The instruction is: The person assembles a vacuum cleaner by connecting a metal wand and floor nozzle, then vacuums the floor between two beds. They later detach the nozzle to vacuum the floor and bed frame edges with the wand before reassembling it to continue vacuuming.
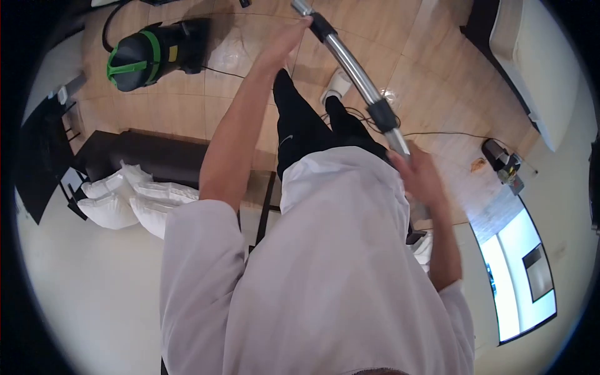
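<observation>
A metal vacuum cleaner tube (353, 65) with black collars runs diagonally across the floor in front of my legs. My right hand (420, 176) is closed around its near end, beside my hip, and looks slightly blurred. Farther out, my left hand (286, 47) reaches the tube by the upper black collar; its fingers are closed there and partly hidden. The tube's far tip leaves the top of the view. To the left on the floor lies the black and green vacuum cleaner (156, 55), apart from both hands.
Thin cords (447, 133) trail over the tiled floor near my feet. A dark bench (156, 156) with white pillows (109, 203) is at left. A mattress on a dark base (531, 69) stands right. A small dark device (500, 159) sits near the doorway (515, 275).
</observation>
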`<state>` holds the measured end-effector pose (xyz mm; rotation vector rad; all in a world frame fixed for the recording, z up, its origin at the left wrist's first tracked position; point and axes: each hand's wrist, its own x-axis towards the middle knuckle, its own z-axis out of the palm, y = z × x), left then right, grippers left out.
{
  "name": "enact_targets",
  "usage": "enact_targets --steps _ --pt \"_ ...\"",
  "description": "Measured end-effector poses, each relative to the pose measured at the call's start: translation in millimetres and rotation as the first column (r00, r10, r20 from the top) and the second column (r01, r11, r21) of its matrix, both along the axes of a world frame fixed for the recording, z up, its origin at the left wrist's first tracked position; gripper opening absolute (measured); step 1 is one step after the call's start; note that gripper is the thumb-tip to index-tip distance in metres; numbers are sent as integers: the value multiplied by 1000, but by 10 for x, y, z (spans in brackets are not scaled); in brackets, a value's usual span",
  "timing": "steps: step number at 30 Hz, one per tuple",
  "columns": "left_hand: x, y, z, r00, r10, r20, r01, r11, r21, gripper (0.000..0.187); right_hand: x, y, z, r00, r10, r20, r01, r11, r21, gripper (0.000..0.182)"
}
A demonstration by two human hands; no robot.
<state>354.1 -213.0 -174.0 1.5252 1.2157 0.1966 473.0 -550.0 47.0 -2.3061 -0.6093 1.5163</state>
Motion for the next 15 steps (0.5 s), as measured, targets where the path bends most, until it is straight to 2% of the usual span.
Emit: enact_targets --steps 1,2,3,4,5,6,7,8,10,11,12,13,14,15 --pt "-111 82 61 982 -38 -183 145 773 617 52 218 -132 65 996 85 2 -85 995 -55 37" --pt "-219 180 256 982 -55 -183 158 769 619 52 419 -270 168 986 167 -2 -166 979 -117 35" --pt "-306 275 589 901 -390 -193 402 579 710 55 579 -360 276 974 224 27 -220 969 -113 34" --pt "-335 292 884 704 -668 -241 553 302 776 58 731 -419 382 958 280 57 -272 956 -111 34" --pt "-320 240 1088 691 -682 -239 558 292 777 58 898 -463 474 930 356 87 -350 933 -81 33" --pt "-310 168 1269 487 -817 -308 818 304 489 58 1061 -467 561 895 431 118 -427 902 -53 33" --pt "-328 74 1406 258 -922 -287 964 227 135 59 1213 -411 680 858 493 146 -479 870 -119 33" --pt "-357 -44 1498 241 -927 -286 969 211 131 59 1361 -352 787 816 554 167 -526 830 -185 34" --pt "-406 -327 1634 228 -968 -108 974 225 36 55 1578 -323 895 778 567 271 -515 823 -240 38" --pt "-444 -508 1649 206 -973 -105 978 204 33 55 1689 -454 846 755 497 429 -483 863 -150 40" --pt "-499 -730 1625 327 -945 -12 945 327 -1 55 1836 -616 787 713 405 572 -458 887 -57 43" --pt "-518 -918 1602 444 -893 77 896 442 -46 56 2061 -658 718 474 377 796 -650 760 27 43" --pt "-515 -1095 1605 422 -902 85 906 420 -46 56 2235 -707 653 208 251 945 -814 581 25 44" --pt "-502 -1274 1614 520 -846 119 854 515 -73 59 2212 -768 575 210 256 944 -798 602 14 44"
